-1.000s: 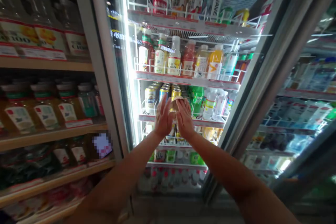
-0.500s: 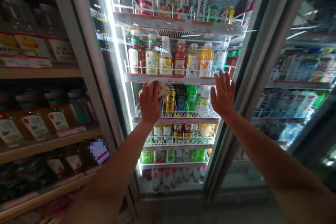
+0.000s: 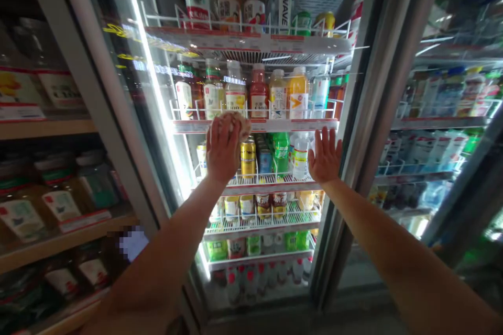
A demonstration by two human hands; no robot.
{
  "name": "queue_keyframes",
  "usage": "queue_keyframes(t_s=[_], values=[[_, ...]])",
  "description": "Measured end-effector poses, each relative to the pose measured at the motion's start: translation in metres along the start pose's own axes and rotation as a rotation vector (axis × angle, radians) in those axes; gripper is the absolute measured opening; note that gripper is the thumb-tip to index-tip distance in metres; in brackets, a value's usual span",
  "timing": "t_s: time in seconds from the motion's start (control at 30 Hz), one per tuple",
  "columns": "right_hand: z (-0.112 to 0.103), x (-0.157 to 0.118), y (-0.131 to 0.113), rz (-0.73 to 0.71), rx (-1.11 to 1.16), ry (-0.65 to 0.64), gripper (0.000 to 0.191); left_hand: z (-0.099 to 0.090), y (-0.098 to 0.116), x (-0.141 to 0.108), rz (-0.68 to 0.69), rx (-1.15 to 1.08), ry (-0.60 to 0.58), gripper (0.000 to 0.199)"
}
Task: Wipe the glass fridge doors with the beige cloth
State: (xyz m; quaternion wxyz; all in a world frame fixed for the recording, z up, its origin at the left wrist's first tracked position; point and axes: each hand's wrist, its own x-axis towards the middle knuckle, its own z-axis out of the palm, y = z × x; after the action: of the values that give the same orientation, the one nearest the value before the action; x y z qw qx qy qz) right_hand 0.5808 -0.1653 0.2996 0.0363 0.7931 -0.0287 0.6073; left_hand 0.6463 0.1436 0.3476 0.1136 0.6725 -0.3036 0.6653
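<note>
both forearms [image 3: 377, 235] are cut off at the lower edge and reach toward the glass door [image 3: 369, 131] of a lit drinks fridge. the left hand [image 3: 223, 151] lies over a crumpled pale cloth [image 3: 241, 124] at the glass door's left half, around mid-height; its fingers are straight and side by side, but the palm is hidden, so i cannot tell whether they clamp the cloth or only press it. a bunched part of the cloth pokes out past the fingers. the right hand [image 3: 325, 157] has its fingers spread apart, palm toward the glass door near its right edge; whether it touches the pane cannot be made out. left of the glass door, wooden shelves [image 3: 51, 126] hold dim, smeared bottles [image 3: 58, 196], and one patch there is pixelated beyond reading. behind the glass door, white shelves [image 3: 291, 125] carry drinks: a yellow can [image 3: 248, 158] and a green bottle [image 3: 281, 153] show between the hands, while the left hand covers part of that row. high behind the glass door, some top-shelf bottles run out of view, and reflections blur its upper left.
</note>
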Motion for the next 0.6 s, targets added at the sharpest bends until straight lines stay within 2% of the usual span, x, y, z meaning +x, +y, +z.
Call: queue_keyframes(t_s=[0.07, 0.1, 0.13, 0.2, 0.27, 0.33, 0.4, 0.43, 0.53, 0.6], values=[[0.000, 0.000, 0.001, -0.005, -0.002, 0.008, 0.062, 0.000, -0.003, 0.021, -0.091, -0.009, 0.029, 0.050], [0.001, 0.000, 0.001, -0.004, 0.001, 0.009, 0.062, 0.001, 0.001, 0.021, -0.111, -0.016, 0.037, 0.050], [0.001, -0.001, 0.001, -0.002, 0.008, 0.010, 0.062, 0.002, 0.008, 0.014, -0.109, -0.021, 0.038, 0.050], [0.000, -0.003, 0.000, 0.006, 0.025, 0.001, 0.062, 0.006, 0.027, -0.016, -0.040, -0.040, 0.000, 0.050], [-0.002, -0.004, 0.000, 0.015, 0.041, -0.014, 0.062, 0.007, 0.039, -0.048, 0.139, -0.092, -0.134, 0.051], [-0.007, -0.001, 0.001, 0.011, 0.046, -0.012, 0.060, 0.004, 0.036, -0.060, 0.262, -0.154, -0.227, 0.051], [-0.014, 0.012, 0.003, 0.002, 0.045, 0.013, 0.057, -0.001, 0.016, -0.042, 0.267, -0.175, -0.264, 0.049], [-0.017, 0.022, 0.004, 0.005, 0.044, 0.037, 0.056, -0.004, 0.002, -0.025, 0.215, -0.166, -0.239, 0.048], [-0.027, 0.063, 0.004, 0.056, 0.054, 0.126, 0.056, -0.011, -0.036, 0.030, 0.014, -0.104, -0.080, 0.052], [-0.029, 0.089, 0.003, 0.111, 0.067, 0.168, 0.056, -0.013, -0.045, 0.045, -0.071, -0.074, 0.031, 0.053]])
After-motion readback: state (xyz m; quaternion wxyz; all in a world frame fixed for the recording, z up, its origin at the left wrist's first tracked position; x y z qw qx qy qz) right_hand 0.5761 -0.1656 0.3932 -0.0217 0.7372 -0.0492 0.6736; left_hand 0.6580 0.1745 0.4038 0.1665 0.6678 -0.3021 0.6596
